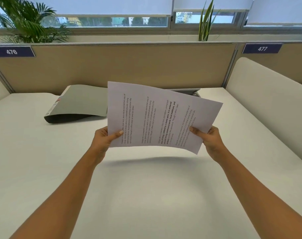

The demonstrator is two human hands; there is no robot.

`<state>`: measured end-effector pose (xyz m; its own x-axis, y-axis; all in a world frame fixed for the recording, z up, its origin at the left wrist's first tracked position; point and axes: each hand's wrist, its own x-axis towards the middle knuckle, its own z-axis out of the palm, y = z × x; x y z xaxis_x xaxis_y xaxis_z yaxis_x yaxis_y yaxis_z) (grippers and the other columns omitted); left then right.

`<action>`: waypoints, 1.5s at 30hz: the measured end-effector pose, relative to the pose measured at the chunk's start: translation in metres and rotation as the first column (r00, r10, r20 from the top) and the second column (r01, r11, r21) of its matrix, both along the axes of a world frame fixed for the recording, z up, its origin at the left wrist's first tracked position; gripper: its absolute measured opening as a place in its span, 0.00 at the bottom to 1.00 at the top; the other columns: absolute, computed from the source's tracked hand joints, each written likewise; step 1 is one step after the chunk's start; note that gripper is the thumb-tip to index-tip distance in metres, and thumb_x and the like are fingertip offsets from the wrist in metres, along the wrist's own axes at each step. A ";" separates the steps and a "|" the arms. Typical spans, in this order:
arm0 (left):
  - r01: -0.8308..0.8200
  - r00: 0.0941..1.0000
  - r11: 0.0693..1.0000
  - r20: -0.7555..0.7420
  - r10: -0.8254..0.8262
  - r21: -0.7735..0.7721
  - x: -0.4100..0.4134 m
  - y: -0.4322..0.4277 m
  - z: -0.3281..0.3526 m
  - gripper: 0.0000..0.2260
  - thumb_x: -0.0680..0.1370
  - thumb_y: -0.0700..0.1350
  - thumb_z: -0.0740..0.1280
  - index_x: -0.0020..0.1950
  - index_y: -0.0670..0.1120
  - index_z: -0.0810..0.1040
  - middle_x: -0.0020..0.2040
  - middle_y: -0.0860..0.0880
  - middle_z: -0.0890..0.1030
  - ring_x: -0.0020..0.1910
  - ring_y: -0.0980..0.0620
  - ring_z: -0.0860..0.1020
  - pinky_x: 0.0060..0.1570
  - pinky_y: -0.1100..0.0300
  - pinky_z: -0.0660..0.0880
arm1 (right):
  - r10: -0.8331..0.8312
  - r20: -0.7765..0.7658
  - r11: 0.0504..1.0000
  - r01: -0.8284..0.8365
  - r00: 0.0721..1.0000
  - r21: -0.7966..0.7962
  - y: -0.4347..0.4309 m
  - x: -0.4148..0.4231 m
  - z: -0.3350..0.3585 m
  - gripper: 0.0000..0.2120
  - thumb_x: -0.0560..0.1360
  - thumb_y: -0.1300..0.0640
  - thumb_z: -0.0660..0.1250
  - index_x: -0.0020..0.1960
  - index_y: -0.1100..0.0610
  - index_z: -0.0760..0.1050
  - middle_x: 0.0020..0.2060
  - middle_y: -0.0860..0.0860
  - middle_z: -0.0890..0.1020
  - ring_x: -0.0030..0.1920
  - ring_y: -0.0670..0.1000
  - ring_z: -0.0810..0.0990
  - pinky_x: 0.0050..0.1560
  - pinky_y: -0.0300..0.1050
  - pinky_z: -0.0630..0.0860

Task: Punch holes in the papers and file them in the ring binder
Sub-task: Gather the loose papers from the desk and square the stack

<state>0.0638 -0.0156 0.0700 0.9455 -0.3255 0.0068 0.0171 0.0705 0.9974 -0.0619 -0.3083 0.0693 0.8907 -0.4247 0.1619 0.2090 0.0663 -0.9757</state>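
The white worktop carries the grey ring binder, which lies at its far side. The papers are held in the air just in front of the ring binder and hide its right part, with the printed text facing up. The left hand grips their near left corner and the right hand grips their near right corner, thumbs on top.

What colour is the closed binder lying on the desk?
Grey, with a darker edge; the binder shows in the head view.
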 end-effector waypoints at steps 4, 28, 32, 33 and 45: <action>-0.048 0.998 0.999 0.031 0.048 -0.006 -0.002 -0.002 0.001 0.09 0.72 0.35 0.68 0.47 0.48 0.80 0.38 0.57 0.85 0.44 0.53 0.81 0.48 0.59 0.77 | -0.029 -0.014 0.999 0.028 0.999 -0.035 -0.002 0.002 0.002 0.08 0.68 0.62 0.72 0.46 0.53 0.79 0.39 0.43 0.85 0.44 0.50 0.82 0.48 0.45 0.81; -0.105 0.993 0.994 0.045 0.105 -0.006 -0.023 -0.009 -0.005 0.09 0.73 0.35 0.68 0.45 0.50 0.78 0.42 0.53 0.82 0.43 0.49 0.79 0.43 0.56 0.76 | -0.075 -0.118 0.995 0.067 0.990 -0.076 0.010 -0.004 -0.009 0.12 0.68 0.64 0.73 0.46 0.49 0.78 0.46 0.49 0.82 0.47 0.56 0.80 0.48 0.49 0.78; -0.089 0.994 0.996 0.057 0.089 0.004 -0.021 -0.009 -0.002 0.09 0.73 0.36 0.68 0.45 0.51 0.78 0.36 0.58 0.84 0.42 0.50 0.79 0.42 0.57 0.76 | -0.074 -0.113 0.996 0.068 0.991 -0.060 0.009 -0.005 -0.009 0.12 0.68 0.64 0.73 0.47 0.50 0.78 0.45 0.49 0.82 0.47 0.55 0.80 0.48 0.48 0.79; -0.089 0.995 0.996 0.046 0.089 0.001 -0.022 -0.009 -0.004 0.10 0.73 0.36 0.68 0.46 0.51 0.78 0.38 0.57 0.83 0.43 0.50 0.79 0.43 0.57 0.77 | -0.065 -0.125 0.996 0.058 0.990 -0.061 0.009 -0.006 -0.012 0.12 0.68 0.64 0.72 0.48 0.51 0.78 0.46 0.49 0.82 0.47 0.55 0.80 0.48 0.46 0.79; -0.107 0.993 0.994 0.048 0.108 -0.034 -0.027 -0.008 -0.006 0.11 0.74 0.36 0.67 0.46 0.52 0.77 0.42 0.54 0.82 0.43 0.50 0.79 0.42 0.58 0.77 | -0.067 -0.142 0.996 0.059 0.988 -0.062 0.014 -0.006 -0.015 0.13 0.69 0.65 0.72 0.51 0.53 0.78 0.47 0.49 0.82 0.48 0.53 0.81 0.47 0.43 0.79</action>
<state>0.0369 -0.0233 0.0635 0.9732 -0.2210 0.0633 -0.0418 0.1005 0.9941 -0.0678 -0.2947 0.0540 0.8783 -0.4743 0.0598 0.0683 0.0008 -0.9977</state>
